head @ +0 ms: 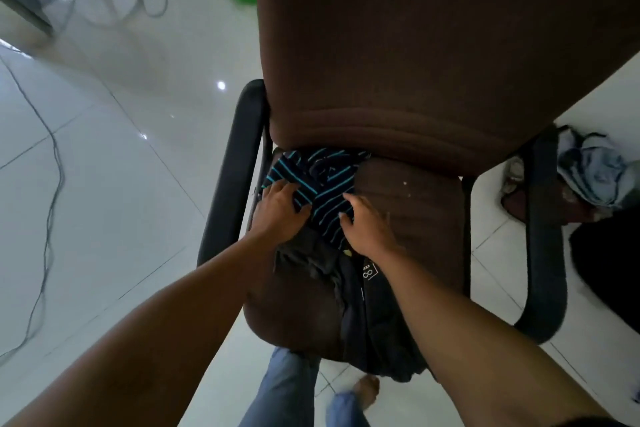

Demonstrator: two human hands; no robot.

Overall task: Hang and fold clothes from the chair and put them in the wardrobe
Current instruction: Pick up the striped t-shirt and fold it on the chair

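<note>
Both forearms reach over the brown chair (415,204); I have my left hand (280,215) and right hand (363,225) pressing loosely spread on the striped shirt (325,184) atop the dark pile, gripping nothing yet. I'd pinch both shoulders, then lift clear.

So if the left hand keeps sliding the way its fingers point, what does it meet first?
Probably more of the striped shirt under the left hand, then the chair backrest just beyond; depth is unclear.
</note>
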